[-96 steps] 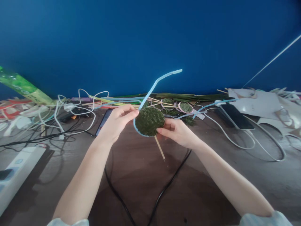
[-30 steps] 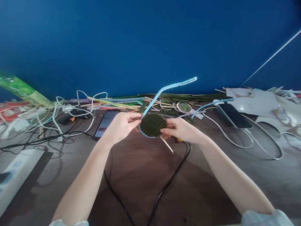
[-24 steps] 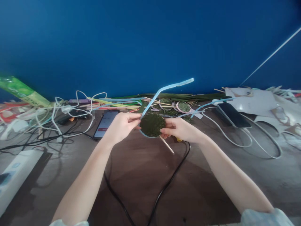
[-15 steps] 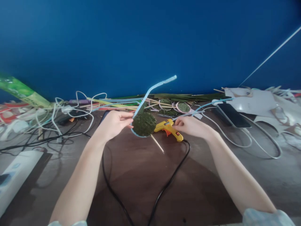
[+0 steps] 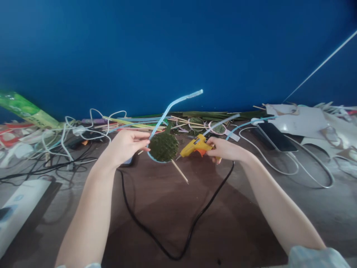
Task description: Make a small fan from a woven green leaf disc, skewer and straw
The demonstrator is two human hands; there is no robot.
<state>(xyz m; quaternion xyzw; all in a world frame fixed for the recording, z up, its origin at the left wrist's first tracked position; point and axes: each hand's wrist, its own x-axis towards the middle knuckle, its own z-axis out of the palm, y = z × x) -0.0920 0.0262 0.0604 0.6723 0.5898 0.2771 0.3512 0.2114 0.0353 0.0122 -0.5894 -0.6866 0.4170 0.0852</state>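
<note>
My left hand (image 5: 125, 144) pinches the left edge of a round woven green disc (image 5: 163, 146), held above the table. A light blue strip (image 5: 174, 106) rims the disc and rises up to the right. A thin wooden stick (image 5: 180, 172) pokes down from the disc's lower edge. My right hand (image 5: 226, 149) is closed round the grip of a yellow glue gun (image 5: 193, 147), lifted off the table. The gun's nozzle points left at the disc's right edge, a little apart from it. Its black cord (image 5: 200, 216) loops down over the brown tabletop.
White cables (image 5: 83, 130) tangle at the left beside a green packet (image 5: 25, 109). Coloured strips, sticks and small woven discs (image 5: 219, 127) lie along the blue wall. A phone (image 5: 275, 136) and white paper (image 5: 301, 121) sit at the right, a white box (image 5: 19, 203) at the lower left.
My right hand left the disc, took hold of the yellow glue gun on the table and lifted it toward the disc. My left hand shifted the disc slightly left.
</note>
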